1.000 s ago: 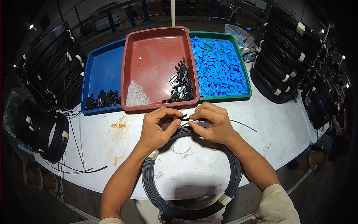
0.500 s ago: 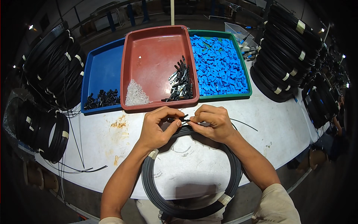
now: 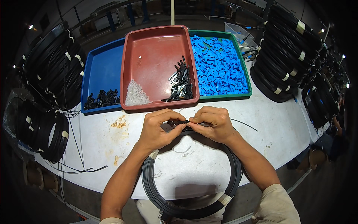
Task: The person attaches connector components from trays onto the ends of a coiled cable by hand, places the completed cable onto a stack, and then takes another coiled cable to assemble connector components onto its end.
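My left hand (image 3: 158,127) pinches a slim black cable connector (image 3: 177,122) between thumb and fingertips, level above the far side of a coil of black cable. Meeting it from the right, my right hand (image 3: 213,122) is closed in a pinch at the connector's right end, where the black cable seems to enter; the fingertips hide the joint. The fingertips of both hands touch or nearly touch. The black cable coil (image 3: 147,183), bound with pale tape, lies below my hands and overhangs the table's near edge. A loose cable tail (image 3: 246,125) sticks out beyond my right hand.
Past my hands stand a blue tray (image 3: 100,67) with black parts, a red tray (image 3: 156,44) with clear and black pieces, and a green tray (image 3: 246,80) full of blue clips. Tall cable coil stacks (image 3: 54,71) flank the white table (image 3: 283,130) on both sides.
A small black part that stuck up at an angle from the connector now lies in line with it. My left thumb and fingers have closed in toward my right fingertips.
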The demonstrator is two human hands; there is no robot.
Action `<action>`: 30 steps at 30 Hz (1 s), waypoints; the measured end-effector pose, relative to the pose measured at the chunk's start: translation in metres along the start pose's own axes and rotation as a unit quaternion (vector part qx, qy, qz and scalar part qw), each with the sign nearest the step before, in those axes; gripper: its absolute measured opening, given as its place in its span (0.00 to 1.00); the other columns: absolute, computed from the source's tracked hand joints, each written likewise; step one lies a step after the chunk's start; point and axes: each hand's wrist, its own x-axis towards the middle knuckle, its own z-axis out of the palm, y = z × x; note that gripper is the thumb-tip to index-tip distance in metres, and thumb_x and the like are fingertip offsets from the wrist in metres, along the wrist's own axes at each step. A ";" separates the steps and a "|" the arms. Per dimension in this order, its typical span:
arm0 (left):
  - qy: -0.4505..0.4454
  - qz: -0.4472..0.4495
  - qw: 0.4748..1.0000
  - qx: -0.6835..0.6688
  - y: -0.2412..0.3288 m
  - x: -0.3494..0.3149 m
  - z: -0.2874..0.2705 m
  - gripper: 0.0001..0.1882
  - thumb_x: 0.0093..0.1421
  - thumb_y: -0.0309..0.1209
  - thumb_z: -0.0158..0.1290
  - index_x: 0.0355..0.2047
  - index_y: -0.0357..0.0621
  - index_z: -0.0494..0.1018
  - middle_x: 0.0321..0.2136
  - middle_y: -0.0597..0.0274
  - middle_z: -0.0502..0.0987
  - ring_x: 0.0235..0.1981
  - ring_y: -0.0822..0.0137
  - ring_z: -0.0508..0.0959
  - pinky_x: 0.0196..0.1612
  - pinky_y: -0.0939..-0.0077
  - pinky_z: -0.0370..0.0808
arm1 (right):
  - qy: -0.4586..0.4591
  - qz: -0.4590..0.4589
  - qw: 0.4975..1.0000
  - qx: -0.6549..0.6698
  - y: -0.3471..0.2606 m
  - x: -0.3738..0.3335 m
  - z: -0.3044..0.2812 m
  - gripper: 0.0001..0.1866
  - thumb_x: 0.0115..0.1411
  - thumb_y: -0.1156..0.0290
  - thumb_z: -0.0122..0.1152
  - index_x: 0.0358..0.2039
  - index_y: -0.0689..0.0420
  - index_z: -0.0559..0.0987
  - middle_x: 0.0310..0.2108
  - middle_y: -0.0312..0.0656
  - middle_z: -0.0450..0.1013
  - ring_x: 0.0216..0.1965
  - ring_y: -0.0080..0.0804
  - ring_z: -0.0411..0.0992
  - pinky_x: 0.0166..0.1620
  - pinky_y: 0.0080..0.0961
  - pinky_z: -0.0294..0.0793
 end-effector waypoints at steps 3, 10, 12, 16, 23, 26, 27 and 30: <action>-0.001 0.017 1.000 0.019 0.001 0.000 -0.001 0.07 0.50 0.21 0.64 0.31 0.35 0.82 0.28 0.57 0.83 0.29 0.67 0.82 0.35 0.76 0.77 | -0.006 0.003 1.000 0.001 -0.004 0.001 -0.001 0.06 0.50 0.75 0.75 0.27 0.61 0.84 0.26 0.41 0.79 0.25 0.32 0.78 0.28 0.25 0.77; 0.008 -0.020 1.000 0.008 -0.001 -0.003 -0.001 0.07 0.50 0.21 0.64 0.32 0.34 0.81 0.28 0.59 0.83 0.28 0.71 0.81 0.34 0.79 0.76 | -0.029 0.044 0.998 0.016 -0.013 0.004 -0.003 0.12 0.49 0.79 0.73 0.36 0.63 0.84 0.33 0.43 0.77 0.27 0.28 0.76 0.29 0.21 0.75; 0.016 -0.030 0.999 0.009 -0.001 -0.003 -0.001 0.07 0.51 0.21 0.64 0.32 0.34 0.81 0.28 0.59 0.83 0.28 0.72 0.80 0.34 0.79 0.76 | -0.019 0.018 0.999 0.023 -0.014 0.006 -0.004 0.14 0.50 0.80 0.69 0.39 0.62 0.81 0.41 0.46 0.76 0.36 0.37 0.78 0.36 0.27 0.80; 0.011 -0.023 1.000 -0.011 -0.002 -0.002 -0.002 0.07 0.52 0.20 0.64 0.33 0.34 0.81 0.29 0.58 0.83 0.29 0.71 0.81 0.35 0.78 0.77 | 0.008 0.048 0.998 0.047 -0.014 0.006 -0.002 0.11 0.50 0.81 0.68 0.36 0.62 0.79 0.42 0.46 0.75 0.40 0.40 0.78 0.41 0.29 0.79; 0.008 -0.004 1.000 -0.020 -0.001 -0.004 -0.001 0.08 0.53 0.21 0.65 0.35 0.35 0.83 0.31 0.55 0.84 0.32 0.66 0.83 0.38 0.76 0.79 | -0.005 -0.009 1.000 0.025 -0.012 0.006 -0.001 0.09 0.55 0.81 0.66 0.38 0.63 0.79 0.40 0.46 0.74 0.39 0.43 0.78 0.41 0.32 0.78; 0.006 -0.002 1.000 -0.020 -0.001 -0.003 0.000 0.09 0.53 0.21 0.66 0.36 0.35 0.83 0.32 0.55 0.84 0.33 0.66 0.84 0.40 0.75 0.79 | -0.040 0.029 0.999 -0.009 -0.009 0.003 0.000 0.09 0.57 0.79 0.65 0.39 0.61 0.78 0.39 0.44 0.74 0.34 0.42 0.78 0.36 0.33 0.77; 0.003 -0.008 1.000 -0.014 0.000 -0.002 0.001 0.10 0.53 0.22 0.66 0.37 0.36 0.83 0.33 0.55 0.84 0.34 0.66 0.84 0.40 0.75 0.79 | -0.024 0.005 0.999 -0.036 -0.006 0.003 0.001 0.08 0.57 0.77 0.64 0.38 0.59 0.79 0.39 0.42 0.74 0.31 0.40 0.78 0.31 0.33 0.76; 0.015 -0.055 0.998 -0.038 0.008 -0.001 0.001 0.09 0.54 0.21 0.66 0.37 0.35 0.83 0.34 0.55 0.84 0.35 0.65 0.84 0.42 0.75 0.79 | -0.019 0.015 0.998 -0.061 -0.010 0.002 -0.002 0.08 0.56 0.77 0.65 0.38 0.58 0.79 0.38 0.42 0.74 0.30 0.40 0.78 0.30 0.32 0.76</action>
